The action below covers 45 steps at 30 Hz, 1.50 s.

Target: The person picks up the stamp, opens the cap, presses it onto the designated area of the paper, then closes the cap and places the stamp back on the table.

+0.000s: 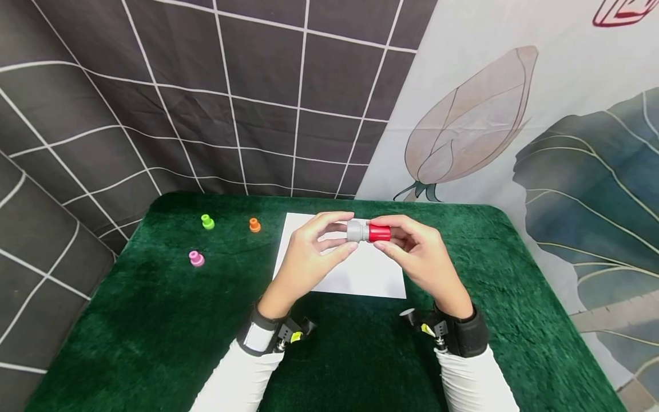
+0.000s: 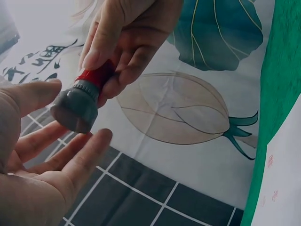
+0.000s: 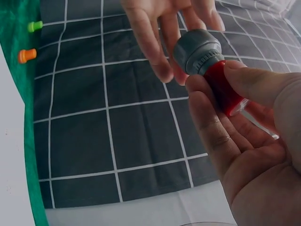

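Note:
My right hand (image 1: pixel 419 252) pinches the red body of a small red-and-grey stamp (image 1: pixel 379 233) between thumb and fingers, above a white sheet of paper (image 1: pixel 355 274). In the right wrist view, the stamp's wider grey end (image 3: pixel 195 49) with its ridged neck points away from the right palm. My left hand (image 1: pixel 309 254) is spread around that grey end. Its thumb and fingers (image 2: pixel 96 146) are straight and seem slightly apart from it in the left wrist view. Small faint red prints (image 2: pixel 270 161) mark the paper.
Left of the paper on the green cloth table (image 1: pixel 154 320) stand small pieces: a green one (image 1: pixel 207 222), an orange one (image 1: pixel 254 225) and a pink one (image 1: pixel 196 258). A dark checked cloth (image 1: pixel 257 114) and a white cloth with painted leaves (image 1: pixel 463 143) hang behind.

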Tool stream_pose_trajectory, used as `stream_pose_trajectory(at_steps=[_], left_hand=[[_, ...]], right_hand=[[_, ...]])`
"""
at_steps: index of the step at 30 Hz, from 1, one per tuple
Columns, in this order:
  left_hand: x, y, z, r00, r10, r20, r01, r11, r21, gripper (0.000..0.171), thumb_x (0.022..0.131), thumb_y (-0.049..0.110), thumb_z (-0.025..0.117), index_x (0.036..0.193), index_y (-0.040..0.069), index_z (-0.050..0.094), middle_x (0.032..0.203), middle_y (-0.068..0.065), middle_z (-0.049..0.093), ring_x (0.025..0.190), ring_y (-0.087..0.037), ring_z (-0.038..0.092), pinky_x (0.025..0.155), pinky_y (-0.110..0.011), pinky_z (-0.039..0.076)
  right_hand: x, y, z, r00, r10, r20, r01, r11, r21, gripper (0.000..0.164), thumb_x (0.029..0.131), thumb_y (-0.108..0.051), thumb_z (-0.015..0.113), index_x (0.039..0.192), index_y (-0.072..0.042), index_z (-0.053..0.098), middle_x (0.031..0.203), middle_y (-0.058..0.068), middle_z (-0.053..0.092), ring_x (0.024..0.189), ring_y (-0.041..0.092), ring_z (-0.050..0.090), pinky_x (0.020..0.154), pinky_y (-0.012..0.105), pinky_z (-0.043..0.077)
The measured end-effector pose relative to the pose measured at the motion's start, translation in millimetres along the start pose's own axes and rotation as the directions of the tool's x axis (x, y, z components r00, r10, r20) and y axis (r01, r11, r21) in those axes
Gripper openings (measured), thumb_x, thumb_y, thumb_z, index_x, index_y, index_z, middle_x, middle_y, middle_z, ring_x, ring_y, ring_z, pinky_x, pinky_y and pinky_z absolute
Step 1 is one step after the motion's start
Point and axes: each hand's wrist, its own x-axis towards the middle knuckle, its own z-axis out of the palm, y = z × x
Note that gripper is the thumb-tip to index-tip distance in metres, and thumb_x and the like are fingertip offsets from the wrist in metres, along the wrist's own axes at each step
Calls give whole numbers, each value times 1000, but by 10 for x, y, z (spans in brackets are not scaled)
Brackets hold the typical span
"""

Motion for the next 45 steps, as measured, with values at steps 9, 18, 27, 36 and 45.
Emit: stream_pose_trajectory(at_steps=[9,18,27,36,45], left_hand=[[-4,-44,12,1000,-26,-16,26,999,-27,40,81,7,77,119,3,66,119,-9,64,106,-19,63,87,-40,58],[4,-49,-1,1000,-22,-19,21,999,-47,38,79,9,78,116,5,68,116,-9,65,103,-21,63,84,-36,59],[-2,-28,1,1000,-12,-27,10,997,-78,39,78,7,79,115,4,69,115,-10,65,101,-18,64,84,-34,60],[5,-19,22,998,11,-54,-15,997,-79,38,78,9,79,114,4,69,114,-10,66,102,-18,65,84,-38,59],[4,2,23,998,7,-58,-13,995,-94,37,79,6,78,114,4,69,115,-11,66,103,-20,64,86,-42,59]], right_hand=[[12,16,41,999,-32,9,32,998,-62,38,80,-1,75,117,-5,67,101,13,72,77,12,66,69,14,58],[-2,6,17,1000,-22,22,22,1000,-11,35,82,0,73,116,-8,68,102,8,72,78,15,67,65,17,58],[-6,-9,-5,999,-38,21,38,999,-16,36,83,-1,73,116,-12,69,105,6,72,80,16,68,67,20,60],[-15,9,-18,998,-58,-14,56,995,-87,36,82,-3,75,115,-14,71,102,3,73,70,13,62,56,18,54],[-4,11,-3,995,-85,-42,81,992,-94,36,80,-1,75,114,-12,72,100,4,73,65,12,56,49,19,48]])
